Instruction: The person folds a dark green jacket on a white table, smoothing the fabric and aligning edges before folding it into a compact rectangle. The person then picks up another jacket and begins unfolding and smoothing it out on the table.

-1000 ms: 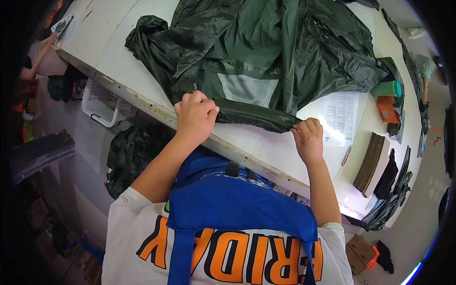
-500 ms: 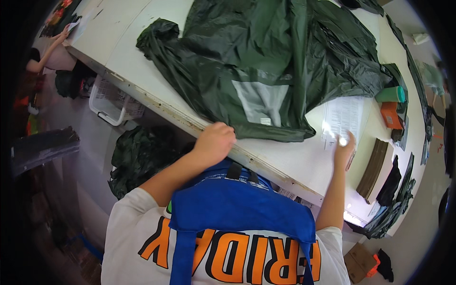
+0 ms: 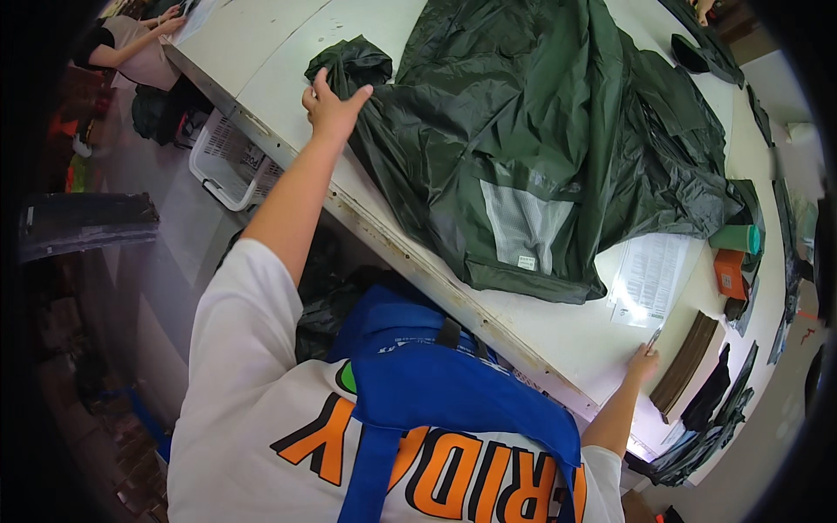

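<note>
Head view, lettering first: at 6 o'clock our white shirt (image 3: 235, 392) carries big orange letters edged in black, and our blue apron (image 3: 471, 405) has a line of small pale print. At 3 o'clock a printed sheet (image 3: 649, 270) is covered in fine text; a small pale label (image 3: 526, 261) sits at the foot of the garment's mesh panel (image 3: 523, 218).

The dark green garment (image 3: 540, 148) lies spread on the white desk (image 3: 571, 336), from 11 to 2 o'clock. 1.0 s ago we had its hem between both hands; now the hem lies down on the desk. Our left hand (image 3: 331, 109) has gone to 11 o'clock, at the bunched sleeve (image 3: 353, 63), its fingers spread; we cannot tell how firmly they touch. Our right hand (image 3: 643, 362) has moved to 4 o'clock, fingers closed on a slim tool (image 3: 654, 336) too small to identify.

We count 1 garment, 1 green cylinder (image 3: 737, 238) and 1 orange box (image 3: 730, 274) at 3 o'clock, 1 stack of brown strips (image 3: 687, 366) at 4, 1 white basket (image 3: 225, 166) and 1 co-worker (image 3: 144, 65) at 10.
</note>
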Action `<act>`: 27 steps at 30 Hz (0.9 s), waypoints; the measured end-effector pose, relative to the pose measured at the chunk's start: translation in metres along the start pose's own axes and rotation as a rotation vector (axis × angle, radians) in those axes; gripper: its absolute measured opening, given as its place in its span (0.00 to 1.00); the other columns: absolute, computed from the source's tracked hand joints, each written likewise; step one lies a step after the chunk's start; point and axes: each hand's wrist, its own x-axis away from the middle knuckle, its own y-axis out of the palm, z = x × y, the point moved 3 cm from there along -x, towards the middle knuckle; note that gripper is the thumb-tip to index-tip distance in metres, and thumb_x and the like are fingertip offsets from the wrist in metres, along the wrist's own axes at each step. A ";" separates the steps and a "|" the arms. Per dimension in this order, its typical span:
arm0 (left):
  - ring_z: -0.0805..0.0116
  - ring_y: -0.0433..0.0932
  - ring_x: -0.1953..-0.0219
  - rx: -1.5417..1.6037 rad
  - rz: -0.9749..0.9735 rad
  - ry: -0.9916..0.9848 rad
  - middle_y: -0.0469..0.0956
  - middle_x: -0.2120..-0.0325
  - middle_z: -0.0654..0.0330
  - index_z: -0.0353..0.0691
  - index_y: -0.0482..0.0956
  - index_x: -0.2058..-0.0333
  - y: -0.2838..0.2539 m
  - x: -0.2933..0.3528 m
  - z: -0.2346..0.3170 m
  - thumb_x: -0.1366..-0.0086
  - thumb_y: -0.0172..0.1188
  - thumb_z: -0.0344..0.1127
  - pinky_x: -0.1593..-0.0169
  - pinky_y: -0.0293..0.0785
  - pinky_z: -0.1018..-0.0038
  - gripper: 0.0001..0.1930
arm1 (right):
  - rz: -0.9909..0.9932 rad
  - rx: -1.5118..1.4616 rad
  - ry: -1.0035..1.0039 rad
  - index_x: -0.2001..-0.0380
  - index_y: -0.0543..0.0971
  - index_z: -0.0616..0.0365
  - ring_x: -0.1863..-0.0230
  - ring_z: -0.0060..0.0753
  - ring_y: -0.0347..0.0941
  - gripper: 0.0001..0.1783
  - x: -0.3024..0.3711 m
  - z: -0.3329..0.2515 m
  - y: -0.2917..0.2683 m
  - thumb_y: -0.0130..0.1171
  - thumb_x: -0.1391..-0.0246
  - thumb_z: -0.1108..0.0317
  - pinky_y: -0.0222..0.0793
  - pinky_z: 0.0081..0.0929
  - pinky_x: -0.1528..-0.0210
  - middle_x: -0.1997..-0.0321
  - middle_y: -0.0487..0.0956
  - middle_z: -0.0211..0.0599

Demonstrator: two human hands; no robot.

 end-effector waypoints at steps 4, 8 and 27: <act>0.61 0.77 0.62 0.374 -0.316 -0.175 0.77 0.62 0.56 0.40 0.71 0.51 0.001 -0.038 -0.022 0.44 0.59 0.28 0.57 0.73 0.71 0.20 | -0.133 -0.208 0.248 0.59 0.77 0.65 0.59 0.40 0.77 0.17 0.010 -0.010 -0.022 0.57 0.44 0.62 0.73 0.34 0.58 0.61 0.80 0.47; 0.59 0.76 0.64 0.467 -0.193 0.551 0.77 0.65 0.56 0.39 0.76 0.61 -0.045 0.039 0.029 0.47 0.55 0.20 0.59 0.72 0.69 0.14 | -0.006 -1.117 0.385 0.63 0.75 0.60 0.71 0.22 0.70 0.09 0.040 -0.081 -0.083 0.54 0.44 0.67 0.67 0.20 0.69 0.72 0.75 0.32; 0.76 0.71 0.67 0.863 -1.202 -0.268 0.72 0.70 0.63 0.36 0.67 0.49 -0.063 0.058 0.018 0.34 0.56 0.45 0.69 0.72 0.78 0.22 | -0.317 -0.906 -0.817 0.76 0.70 0.61 0.78 0.43 0.69 0.10 0.316 -0.500 -0.226 0.62 0.60 0.79 0.64 0.33 0.75 0.79 0.70 0.42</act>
